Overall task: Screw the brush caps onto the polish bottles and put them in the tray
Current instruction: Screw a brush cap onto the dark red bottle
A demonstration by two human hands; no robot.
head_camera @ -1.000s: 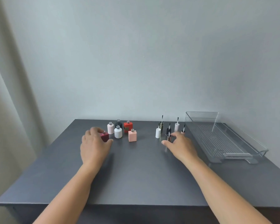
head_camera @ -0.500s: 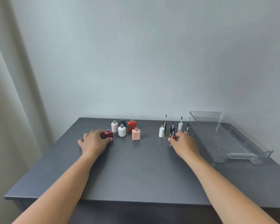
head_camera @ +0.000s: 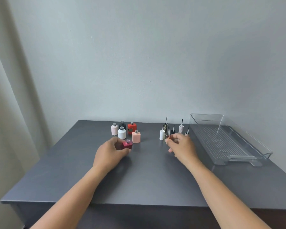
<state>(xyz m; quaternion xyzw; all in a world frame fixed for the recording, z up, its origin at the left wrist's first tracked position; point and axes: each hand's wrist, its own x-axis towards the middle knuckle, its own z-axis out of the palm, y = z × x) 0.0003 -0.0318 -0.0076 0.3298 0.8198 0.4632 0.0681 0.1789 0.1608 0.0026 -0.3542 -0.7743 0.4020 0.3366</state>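
Six uncapped polish bottles are in view on the grey table [head_camera: 147, 179]: the left hand [head_camera: 110, 153] has its fingers closed around the dark red bottle [head_camera: 127, 145], while five others stand just behind it, among them a peach bottle [head_camera: 136, 137] and a white bottle [head_camera: 122, 133]. The right hand [head_camera: 182, 147] pinches a thin brush cap [head_camera: 166, 138] at the front of the upright brush caps [head_camera: 172, 129]. Right of these sits the clear tray [head_camera: 248, 138], holding no bottles.
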